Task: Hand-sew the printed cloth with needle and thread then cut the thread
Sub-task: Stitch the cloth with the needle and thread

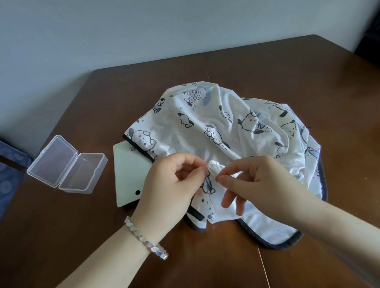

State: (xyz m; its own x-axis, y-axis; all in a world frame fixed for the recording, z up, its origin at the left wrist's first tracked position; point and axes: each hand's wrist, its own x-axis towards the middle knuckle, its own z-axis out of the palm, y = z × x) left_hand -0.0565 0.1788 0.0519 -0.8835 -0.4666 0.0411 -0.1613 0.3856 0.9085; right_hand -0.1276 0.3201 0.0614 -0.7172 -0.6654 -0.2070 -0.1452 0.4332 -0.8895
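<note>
A white printed cloth (223, 129) with cartoon dogs and a dark border lies bunched on the brown table (268, 62). My left hand (171, 186) pinches a small gathered fold of the cloth at its near middle. My right hand (259, 180) pinches something thin at that same fold between thumb and forefinger, its other fingers hanging down over the cloth. The needle is too small to make out. A fine thread cannot be traced with certainty.
An open clear plastic box (67, 164) lies on the table at the left. A pale green card (129, 171) lies partly under the cloth and my left hand. A blue patterned bag (1, 173) stands at the left edge. A silver bracelet (145, 238) circles my left wrist.
</note>
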